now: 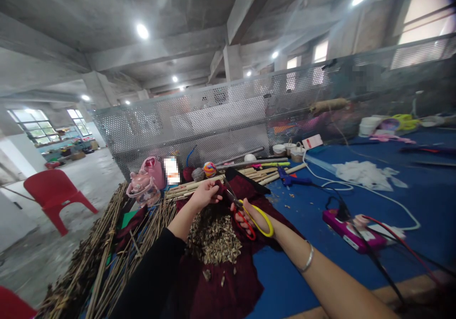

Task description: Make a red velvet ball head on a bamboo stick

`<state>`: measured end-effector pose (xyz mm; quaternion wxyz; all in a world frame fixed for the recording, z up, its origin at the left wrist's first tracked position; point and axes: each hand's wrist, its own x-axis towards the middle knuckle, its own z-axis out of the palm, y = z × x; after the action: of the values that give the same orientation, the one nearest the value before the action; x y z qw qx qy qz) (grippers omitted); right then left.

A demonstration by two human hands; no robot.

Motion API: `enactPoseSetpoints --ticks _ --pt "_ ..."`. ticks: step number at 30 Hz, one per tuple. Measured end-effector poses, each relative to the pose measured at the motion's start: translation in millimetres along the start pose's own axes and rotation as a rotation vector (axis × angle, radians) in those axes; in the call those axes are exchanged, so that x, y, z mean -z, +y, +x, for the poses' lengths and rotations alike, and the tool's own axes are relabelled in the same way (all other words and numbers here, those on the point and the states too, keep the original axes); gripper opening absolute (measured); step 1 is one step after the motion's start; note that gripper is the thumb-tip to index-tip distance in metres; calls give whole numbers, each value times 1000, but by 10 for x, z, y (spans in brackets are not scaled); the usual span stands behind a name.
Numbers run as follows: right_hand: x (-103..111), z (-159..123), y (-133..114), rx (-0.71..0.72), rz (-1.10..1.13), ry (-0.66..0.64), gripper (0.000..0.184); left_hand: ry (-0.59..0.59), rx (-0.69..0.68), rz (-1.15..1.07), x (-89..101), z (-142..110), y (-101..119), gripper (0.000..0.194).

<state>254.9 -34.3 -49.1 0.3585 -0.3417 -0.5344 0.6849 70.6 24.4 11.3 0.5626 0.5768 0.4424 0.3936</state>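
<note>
My right hand [253,218] is closed around a pair of scissors [264,224] with one yellow and one red handle loop. The blades point up and left, toward my left hand [206,193]. That hand pinches a small piece of dark red cloth [221,189] near the blade tips. Whether the blades touch it, I cannot make out. Beneath both hands lies a large dark red cloth [224,290], bearing a heap of dry brown chips [217,243]. A few loose chips lie in front of the heap.
Bundles of dry stalks [131,257] lie at left, pale sticks [265,174] behind. A blue glue gun [292,178], a purple power strip [351,233] with cables and crumpled white plastic [366,174] are at right. A perforated metal screen [213,124] closes off the back.
</note>
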Motion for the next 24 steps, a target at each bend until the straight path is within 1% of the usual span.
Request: enactPoseSetpoints --ticks 3,7,14,19,24 --pt "-7 6 17 63 11 -16 73 -58 -43 39 34 23 7 20" --pt "3 7 29 76 -3 -17 71 -64 -96 74 65 54 10 25" --pt "10 13 4 102 14 55 72 -138 -104 80 76 29 -48 39" --pt "-19 -10 -14 90 -1 15 74 -148 -137 118 55 30 -45 38" --pt "-30 -8 3 128 26 -3 76 -168 -158 147 46 48 -43 36"
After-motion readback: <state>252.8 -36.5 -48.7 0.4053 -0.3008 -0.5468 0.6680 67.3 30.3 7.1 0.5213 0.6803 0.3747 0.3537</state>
